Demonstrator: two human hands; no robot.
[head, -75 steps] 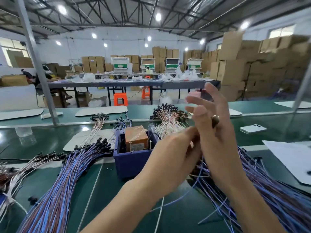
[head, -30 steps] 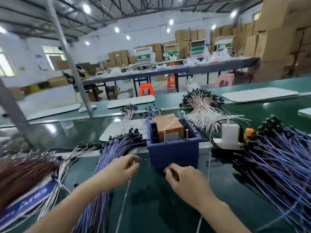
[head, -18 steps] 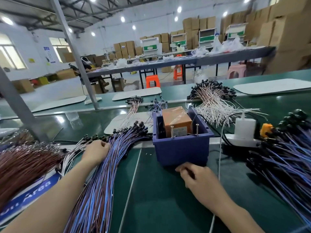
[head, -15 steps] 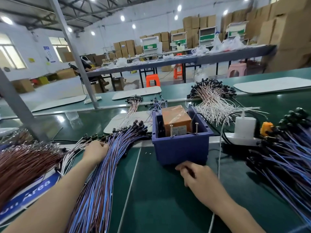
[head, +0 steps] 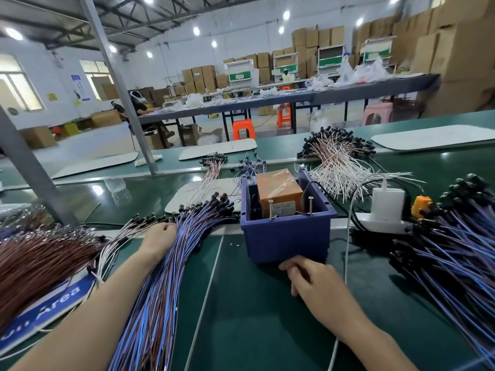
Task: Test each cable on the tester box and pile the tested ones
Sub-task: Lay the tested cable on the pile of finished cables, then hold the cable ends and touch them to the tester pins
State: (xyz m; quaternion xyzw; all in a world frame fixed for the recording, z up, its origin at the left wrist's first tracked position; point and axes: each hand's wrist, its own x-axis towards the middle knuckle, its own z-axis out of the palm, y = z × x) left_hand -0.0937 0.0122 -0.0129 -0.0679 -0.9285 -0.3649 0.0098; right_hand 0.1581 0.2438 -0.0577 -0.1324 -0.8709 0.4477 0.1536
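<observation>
Cables (head: pixel 163 290), thin blue-and-brown ones with black end plugs, lie piled on the green table (head: pixel 254 317), left of the tester. My left hand (head: pixel 160 235) rests on the plug end, fingers curled down; I cannot tell if they grip. My right hand (head: pixel 313 279) sits just before the dark blue plastic bin (head: pixel 286 242), loosely clenched, nothing visible in it. The bin holds an orange taped box (head: pixel 278 188), with two screws (head: pixel 270 211) upright at its front rim. A second ago my left hand was mid-table.
</observation>
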